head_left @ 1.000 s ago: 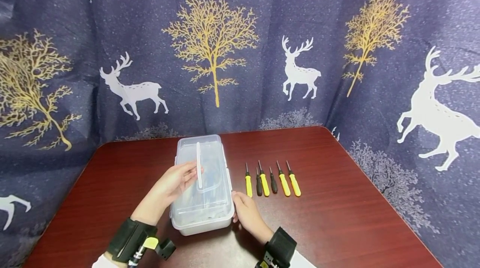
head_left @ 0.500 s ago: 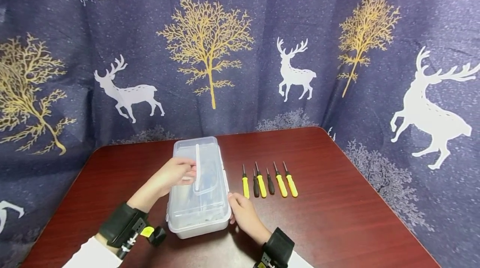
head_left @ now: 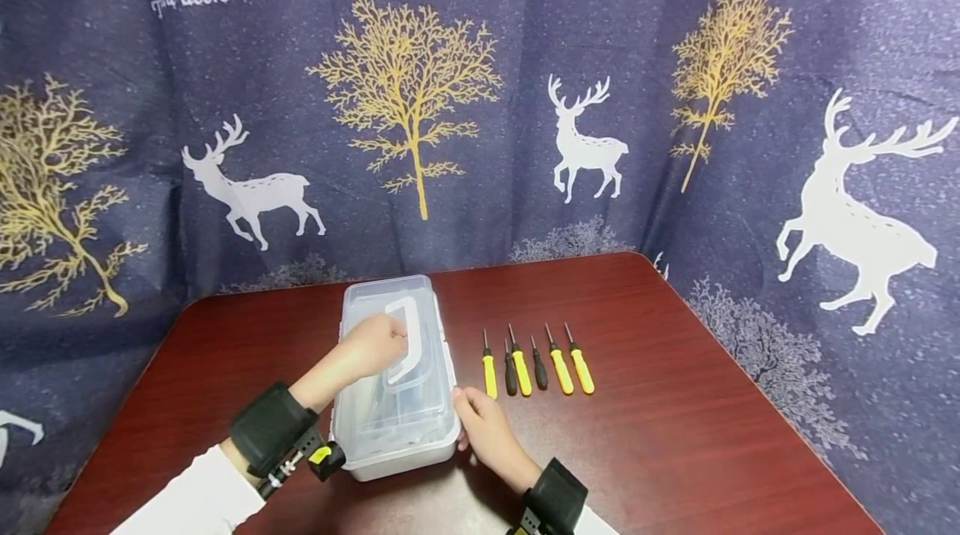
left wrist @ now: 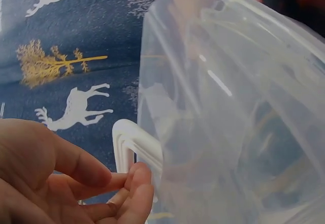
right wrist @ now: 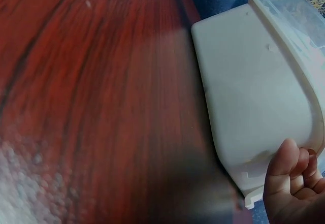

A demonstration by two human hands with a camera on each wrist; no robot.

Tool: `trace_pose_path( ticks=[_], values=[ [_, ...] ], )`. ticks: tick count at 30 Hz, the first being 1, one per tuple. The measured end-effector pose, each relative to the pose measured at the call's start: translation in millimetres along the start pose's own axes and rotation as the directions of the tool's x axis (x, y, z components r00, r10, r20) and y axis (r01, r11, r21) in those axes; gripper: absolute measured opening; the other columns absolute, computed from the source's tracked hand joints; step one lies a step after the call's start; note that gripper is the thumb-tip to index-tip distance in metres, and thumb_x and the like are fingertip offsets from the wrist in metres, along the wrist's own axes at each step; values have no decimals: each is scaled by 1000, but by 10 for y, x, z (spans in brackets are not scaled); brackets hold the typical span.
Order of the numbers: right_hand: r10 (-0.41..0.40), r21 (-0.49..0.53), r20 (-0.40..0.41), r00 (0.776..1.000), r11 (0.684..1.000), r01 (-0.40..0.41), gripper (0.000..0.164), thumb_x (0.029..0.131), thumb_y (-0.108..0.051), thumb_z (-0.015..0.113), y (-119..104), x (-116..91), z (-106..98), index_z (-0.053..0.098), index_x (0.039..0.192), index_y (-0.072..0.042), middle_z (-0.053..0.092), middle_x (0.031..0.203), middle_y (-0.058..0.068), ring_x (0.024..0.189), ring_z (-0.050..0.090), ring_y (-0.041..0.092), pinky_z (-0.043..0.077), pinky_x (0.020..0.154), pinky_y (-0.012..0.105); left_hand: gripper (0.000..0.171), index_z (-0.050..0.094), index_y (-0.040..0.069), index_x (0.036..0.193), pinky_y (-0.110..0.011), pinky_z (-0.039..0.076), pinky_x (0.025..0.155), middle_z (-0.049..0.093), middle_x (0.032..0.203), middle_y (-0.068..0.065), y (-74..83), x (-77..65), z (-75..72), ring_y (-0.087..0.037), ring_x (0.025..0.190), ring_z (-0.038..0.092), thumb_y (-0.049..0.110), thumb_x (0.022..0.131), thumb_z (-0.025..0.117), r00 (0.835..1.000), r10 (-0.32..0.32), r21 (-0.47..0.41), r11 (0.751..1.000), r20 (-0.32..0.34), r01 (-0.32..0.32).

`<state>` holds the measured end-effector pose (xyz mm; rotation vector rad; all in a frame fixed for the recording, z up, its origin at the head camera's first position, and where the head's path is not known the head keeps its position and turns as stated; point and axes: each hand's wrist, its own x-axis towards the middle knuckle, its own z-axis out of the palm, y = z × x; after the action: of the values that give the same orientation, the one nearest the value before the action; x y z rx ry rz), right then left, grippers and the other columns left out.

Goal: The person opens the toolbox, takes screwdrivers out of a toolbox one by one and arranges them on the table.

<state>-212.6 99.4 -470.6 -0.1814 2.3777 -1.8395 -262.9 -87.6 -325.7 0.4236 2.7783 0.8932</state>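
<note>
A plastic storage box [head_left: 408,453] with a white base and clear lid [head_left: 375,402] rests on the table. Its white carrying handle [head_left: 414,339] leans toward the right on top of the lid. My left hand [head_left: 375,345] is at the handle, its fingers curled round the bar; the left wrist view shows the fingertips against the handle [left wrist: 136,141]. At the box's near right corner is my right hand [head_left: 486,428]. In the right wrist view its thumb lies against the white wall [right wrist: 254,92] and its bent fingers hold the rim.
Right of the box, several screwdrivers lie side by side on the dark red table [head_left: 675,402], among them a yellow-handled screwdriver [head_left: 581,370] and a black-handled screwdriver [head_left: 540,370]. A blue curtain [head_left: 510,127] printed with deer and trees hangs behind the table.
The handle has tipped from upright over to the right, and my left hand has curled its fingers and moved right with it. My right hand stays at the box's corner.
</note>
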Motion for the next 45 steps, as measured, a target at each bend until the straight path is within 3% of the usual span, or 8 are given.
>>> trace_pose_path(
  ticks=[17, 21, 25, 31, 35, 39, 43, 45],
  values=[
    [21, -1, 2, 1000, 1000, -21, 44, 101, -39, 43, -33, -3, 5, 53, 80, -2, 48, 56, 1, 46, 50, 14, 41, 34, 26, 20, 60, 4, 60, -38, 50, 56, 59, 65, -15, 107, 19, 348, -31, 65, 59, -1, 79, 57, 979, 63, 512, 857, -195, 47],
    [17, -3, 4, 1000, 1000, -17, 44, 101, -40, 43, -45, 8, 8, 54, 81, -3, 48, 57, 0, 47, 50, 14, 42, 34, 27, 14, 65, 3, 62, -41, 51, 58, 60, 69, -17, 83, 1, 446, -32, 70, 57, 4, 76, 65, 954, 139, 588, 808, -266, 46],
    [3, -19, 4, 1000, 1000, -3, 43, 101, -40, 43, -40, 12, 2, 54, 81, -3, 48, 58, 1, 47, 50, 13, 43, 34, 28, 7, 67, -1, 70, -42, 49, 61, 59, 76, -20, 20, -42, 515, -33, 75, 54, 4, 75, 68, 910, 218, 572, 820, -353, 26],
    [-21, -47, 10, 1000, 999, 22, 41, 102, -39, 42, -5, 14, -1, 54, 82, -5, 51, 59, 5, 46, 52, 12, 45, 35, 29, 36, 67, 4, 115, -54, 48, 73, 62, 104, -23, -241, -254, 494, -42, 94, 58, 15, 81, 68, 814, 198, 344, 939, -546, 2],
    [-50, -56, -3, 999, 997, 49, 42, 102, -36, 42, 9, 17, 6, 55, 80, -3, 50, 59, 2, 46, 52, 10, 48, 42, 27, 79, 36, 9, 148, -64, 42, 92, 45, 137, -29, -500, -428, 467, -50, 122, 45, 46, 85, 66, 851, -93, 21, 992, -517, 121],
    [-50, -65, -11, 999, 997, 49, 43, 103, -35, 41, 8, 7, 9, 54, 79, -1, 47, 58, -2, 46, 51, 8, 50, 46, 25, 99, 0, 19, 156, -66, 33, 108, 20, 154, -31, -699, -540, 500, -51, 139, 28, 59, 87, 58, 902, -334, -377, 900, -274, 218],
    [-41, -67, -6, 999, 997, 40, 43, 102, -36, 42, -2, 4, 17, 55, 80, -1, 47, 59, -2, 47, 51, 9, 47, 46, 23, 95, -8, 28, 154, -65, 32, 109, 16, 157, -30, -811, -600, 578, -50, 142, 24, 51, 91, 58, 920, -369, -625, 751, -128, 214],
    [-40, -67, -5, 999, 997, 39, 43, 102, -36, 42, -11, 7, 25, 56, 81, -2, 48, 59, -1, 47, 52, 10, 46, 45, 23, 93, -5, 30, 155, -64, 36, 106, 23, 155, -28, -842, -619, 611, -47, 140, 31, 47, 91, 60, 923, -363, -659, 727, -131, 193]
  ],
)
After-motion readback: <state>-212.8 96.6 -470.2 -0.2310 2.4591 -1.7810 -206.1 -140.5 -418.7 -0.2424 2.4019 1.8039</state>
